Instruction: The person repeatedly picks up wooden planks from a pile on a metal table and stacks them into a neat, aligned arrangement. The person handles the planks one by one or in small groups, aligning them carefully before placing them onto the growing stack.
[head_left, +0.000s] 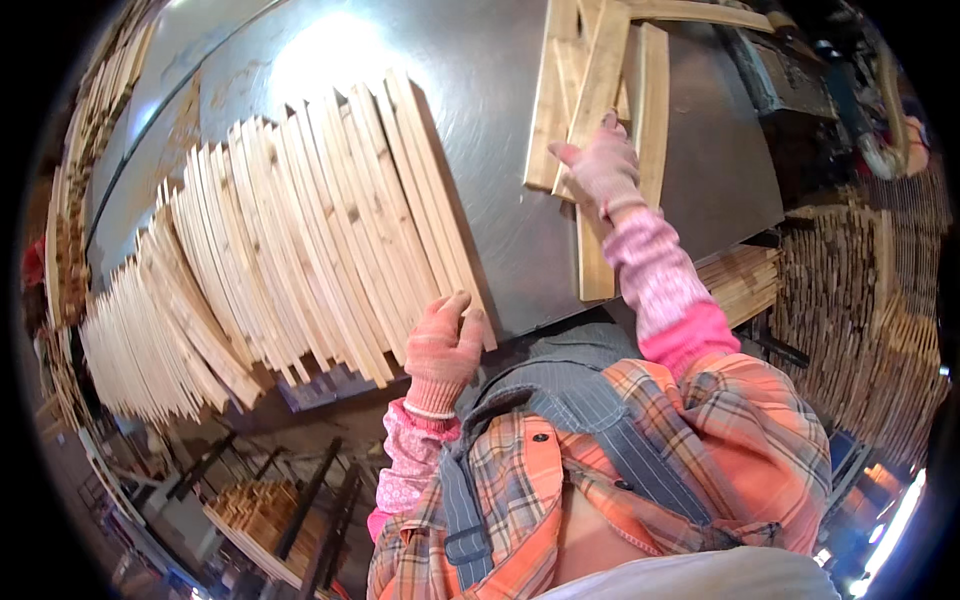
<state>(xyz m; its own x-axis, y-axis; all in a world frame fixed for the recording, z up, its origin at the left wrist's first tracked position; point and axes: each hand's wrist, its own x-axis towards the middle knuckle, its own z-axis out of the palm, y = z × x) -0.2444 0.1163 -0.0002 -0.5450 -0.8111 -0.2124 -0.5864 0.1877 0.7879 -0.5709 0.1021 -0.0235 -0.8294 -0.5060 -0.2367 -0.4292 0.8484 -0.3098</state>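
Note:
My left hand (443, 348), in a pinkish knitted glove, rests at the near ends of a long row of pale wooden slats (330, 230). Its thumb stands a little apart from the fingers, and the fingertips touch the slats at the row's right end. Farther right, my gloved right hand (603, 168) lies over a wooden board (598, 75) on top of a loose, crossed pile. The thumb spreads to the left and the fingers point away from me along the board. Beneath it are another board (548, 125) and a slightly bowed one (652, 110). The palm side is hidden.
The slats and boards lie on a grey metal table (480, 70). Stacked wood (850, 290) stands at the right, next to machine parts (790, 70). Below the table's near edge, more wood (262, 515) sits beside dark metal bars (320, 500). Another stack (75, 210) lines the far left.

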